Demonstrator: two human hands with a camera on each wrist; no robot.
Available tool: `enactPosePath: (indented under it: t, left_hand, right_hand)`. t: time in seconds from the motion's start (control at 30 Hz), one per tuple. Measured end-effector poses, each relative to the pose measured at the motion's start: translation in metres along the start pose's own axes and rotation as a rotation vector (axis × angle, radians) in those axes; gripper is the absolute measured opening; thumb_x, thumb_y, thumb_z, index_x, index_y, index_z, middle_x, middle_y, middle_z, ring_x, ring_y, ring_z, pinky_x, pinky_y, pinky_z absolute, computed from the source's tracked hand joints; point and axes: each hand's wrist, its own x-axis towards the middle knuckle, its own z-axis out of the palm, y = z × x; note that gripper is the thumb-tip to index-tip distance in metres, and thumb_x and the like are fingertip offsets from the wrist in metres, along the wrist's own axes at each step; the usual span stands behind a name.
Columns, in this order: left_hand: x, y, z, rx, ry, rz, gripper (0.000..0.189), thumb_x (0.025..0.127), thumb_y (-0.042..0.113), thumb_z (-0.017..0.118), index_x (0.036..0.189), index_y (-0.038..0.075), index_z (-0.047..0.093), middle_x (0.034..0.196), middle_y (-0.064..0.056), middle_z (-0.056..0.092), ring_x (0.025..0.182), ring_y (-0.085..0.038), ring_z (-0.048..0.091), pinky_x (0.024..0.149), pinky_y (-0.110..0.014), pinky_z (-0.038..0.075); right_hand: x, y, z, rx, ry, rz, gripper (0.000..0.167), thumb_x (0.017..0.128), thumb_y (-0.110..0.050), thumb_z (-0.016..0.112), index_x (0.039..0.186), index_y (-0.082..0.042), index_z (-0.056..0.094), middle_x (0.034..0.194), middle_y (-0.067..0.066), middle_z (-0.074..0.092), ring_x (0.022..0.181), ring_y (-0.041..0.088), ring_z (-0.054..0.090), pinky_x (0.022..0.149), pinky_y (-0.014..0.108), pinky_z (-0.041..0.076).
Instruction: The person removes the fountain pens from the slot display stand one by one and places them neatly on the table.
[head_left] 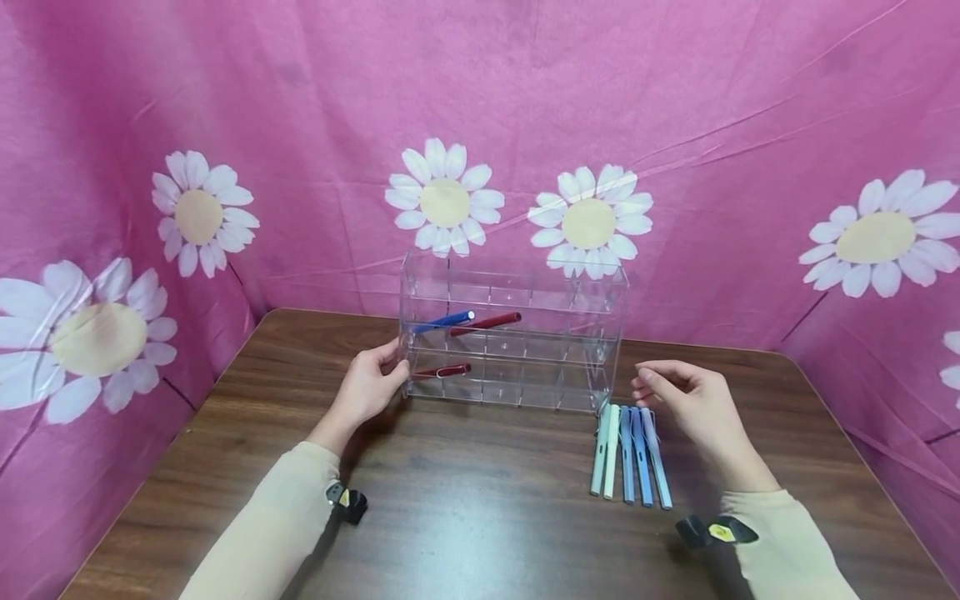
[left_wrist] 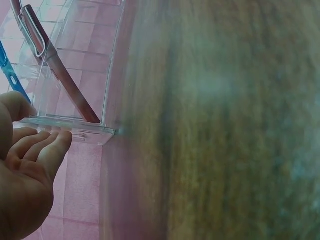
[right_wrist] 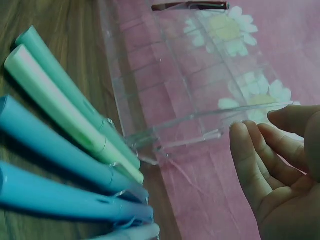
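A clear plastic rack (head_left: 525, 362) with rows of compartments stands on the table. My left hand (head_left: 367, 385) grips its left end wall, thumb at the front edge and fingers along the outer side. In the left wrist view, a dark red pen (left_wrist: 72, 90) and a blue pen (left_wrist: 12, 75) lean inside near that hand. The head view shows a blue pen (head_left: 444, 322) and a dark red pen (head_left: 486, 324) higher up, with another dark red pen (head_left: 441, 371) in the bottom row. Just off the rack's right end, my right hand (head_left: 693, 404) hovers with loosely bent fingers, holding nothing.
Several pens lie side by side in front of the rack's right end, among them a pale green pen (head_left: 611, 454) and a blue pen (head_left: 641, 458). The brown wooden table (head_left: 465, 517) is backed by a pink cloth (head_left: 510, 83) with daisies.
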Motion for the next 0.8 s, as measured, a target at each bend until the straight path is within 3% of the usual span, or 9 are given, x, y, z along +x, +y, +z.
enactPosePath:
  t: [0.3, 0.5, 0.8]
  left_hand:
    - [0.000, 0.002, 0.001, 0.029, 0.019, -0.002, 0.052, 0.099, 0.007, 0.061, 0.151, 0.000, 0.060, 0.128, -0.022, 0.077, 0.107, -0.025, 0.073, 0.101, -0.045, 0.058]
    - [-0.001, 0.003, 0.001, 0.020, 0.028, -0.017, 0.052, 0.101, 0.008, 0.061, 0.152, -0.001, 0.059, 0.130, -0.024, 0.075, 0.112, -0.029, 0.073, 0.105, -0.050, 0.058]
    - [0.000, 0.005, 0.003, -0.002, 0.030, 0.003, 0.050, 0.100, 0.007, 0.064, 0.149, -0.003, 0.062, 0.129, -0.025, 0.076, 0.115, -0.031, 0.074, 0.103, -0.050, 0.060]
  right_hand:
    - [0.004, -0.017, 0.013, -0.034, -0.033, -0.074, 0.029, 0.105, -0.009, 0.069, 0.123, 0.014, 0.070, 0.092, -0.010, 0.081, 0.079, 0.008, 0.077, 0.071, 0.028, 0.066]
    - [0.010, -0.026, 0.020, 0.020, -0.055, -0.122, 0.030, 0.105, -0.004, 0.067, 0.122, 0.022, 0.066, 0.091, -0.009, 0.081, 0.079, 0.007, 0.077, 0.071, 0.028, 0.066]
    - [0.015, -0.034, 0.027, 0.014, -0.058, -0.127, 0.027, 0.106, -0.007, 0.066, 0.121, 0.015, 0.070, 0.091, -0.008, 0.080, 0.080, 0.007, 0.076, 0.072, 0.028, 0.066]
